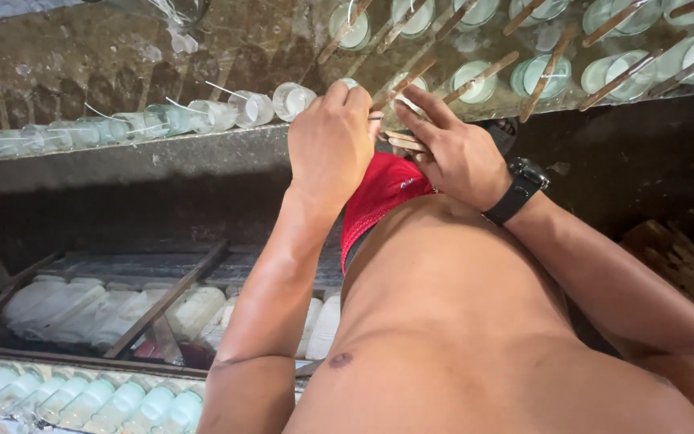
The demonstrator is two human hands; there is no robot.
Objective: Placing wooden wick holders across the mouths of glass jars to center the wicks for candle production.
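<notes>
The left hand point(332, 137) is curled shut around a small glass jar point(349, 83) at the edge of the wet work table point(122, 56), and only the jar's top peeks out above the knuckles. The right hand point(451, 149), with a black watch point(517, 189) on its wrist, sits just at 3 o'clock from the left hand; its fingers pinch a thin wooden stick point(402, 84) by the jar's mouth. At 9 o'clock from the left hand, a row of jars point(162, 119) lies on its side along the table edge, with white strings poking out. At 1 o'clock from the right hand stand many jars filled with white wax point(540, 72), each with a stick across the top. To do this bit well, I think the left hand should hold the jar still and level, while the right hand lays the stick flat across the rim so the string stays in the middle. Going slowly should help keep the neighbour jars from getting bumped.
</notes>
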